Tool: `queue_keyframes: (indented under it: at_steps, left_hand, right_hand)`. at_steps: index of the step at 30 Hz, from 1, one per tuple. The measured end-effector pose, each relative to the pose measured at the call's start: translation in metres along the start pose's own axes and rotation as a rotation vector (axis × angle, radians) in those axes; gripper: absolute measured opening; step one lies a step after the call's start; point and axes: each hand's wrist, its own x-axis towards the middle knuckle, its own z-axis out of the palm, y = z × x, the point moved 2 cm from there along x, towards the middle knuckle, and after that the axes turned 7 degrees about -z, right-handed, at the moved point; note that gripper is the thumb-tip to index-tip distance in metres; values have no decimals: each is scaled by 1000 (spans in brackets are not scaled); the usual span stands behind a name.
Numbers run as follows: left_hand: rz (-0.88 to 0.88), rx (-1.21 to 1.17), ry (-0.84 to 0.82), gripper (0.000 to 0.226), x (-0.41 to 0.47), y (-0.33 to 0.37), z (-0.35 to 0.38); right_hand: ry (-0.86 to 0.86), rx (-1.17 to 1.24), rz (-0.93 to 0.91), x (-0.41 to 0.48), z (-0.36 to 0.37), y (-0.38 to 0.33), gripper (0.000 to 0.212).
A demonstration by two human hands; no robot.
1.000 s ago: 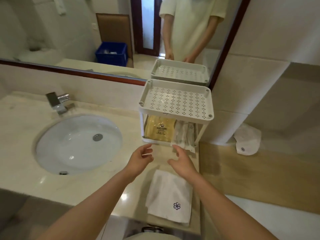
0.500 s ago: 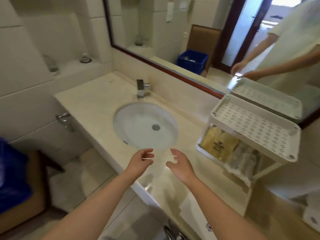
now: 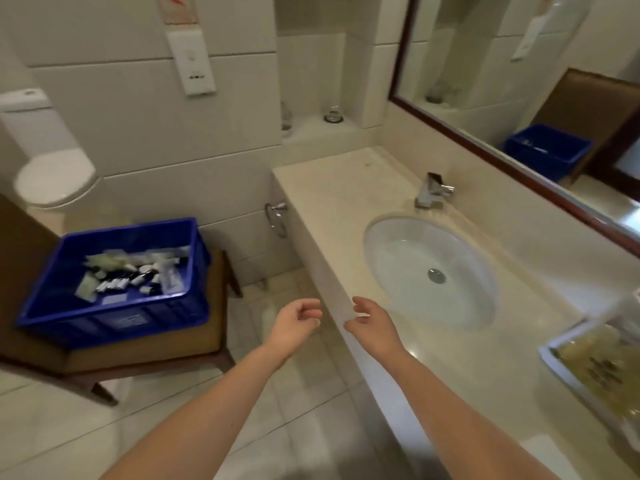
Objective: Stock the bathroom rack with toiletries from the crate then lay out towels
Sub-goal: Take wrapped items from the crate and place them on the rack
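Your left hand (image 3: 294,322) and right hand (image 3: 372,323) hang empty, loosely curled; the crate (image 3: 114,320) lies leftward, nearer the left hand.

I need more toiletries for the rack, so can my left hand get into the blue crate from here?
Probably yes. The left hand is empty, the blue crate sits open-topped on the chair to its left, and nothing stands between them. It likely needs a lean or a step.
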Motion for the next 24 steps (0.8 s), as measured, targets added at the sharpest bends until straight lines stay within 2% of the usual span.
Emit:
queue_keyframes:
  at_steps: [12, 24]
  left_hand:
    - [-13, -31, 178, 40, 16, -47, -224]
    - [-88, -113, 315, 40, 15, -95, -363]
  right_hand:
    - [-151, -6, -115, 39, 211, -102, 58]
    - [-330, -65, -123, 58, 347, -164, 58]
